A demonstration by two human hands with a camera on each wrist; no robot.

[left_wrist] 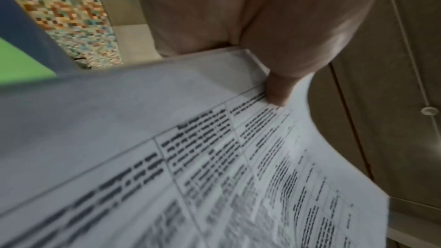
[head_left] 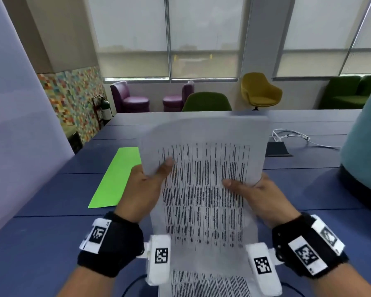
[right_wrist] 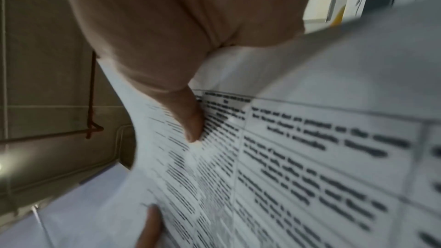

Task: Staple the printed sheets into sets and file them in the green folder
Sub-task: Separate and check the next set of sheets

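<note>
Furthest left of the printed sheets (head_left: 204, 189), flat on the blue table (head_left: 41, 243): the green folder (head_left: 114, 179), closed as far as can be told, long axis running away from the body and leaning a little rightward. Just right of the folder and touching the sheets' left edge: the left hand (head_left: 144, 189), thumb pressed on the printed face, fingers hidden behind the paper, so pinching the stack; nearer the folder than the other hand, apparently nearly over its right edge. Centre: the sheets themselves, held up off the table, tilted back, long axis also pointing away from the body, top edge blurred. On the sheets' right edge: the right hand (head_left: 257, 196), thumb on the print, pinching likewise. Right of the sheets, well apart: a white cable (head_left: 291, 136) and a dark floor-box lid (head_left: 277, 148). Writing: a ruled table of dense black text, too smeared in every view to read. No stapler in sight; likely still at squaring the stack.
</note>
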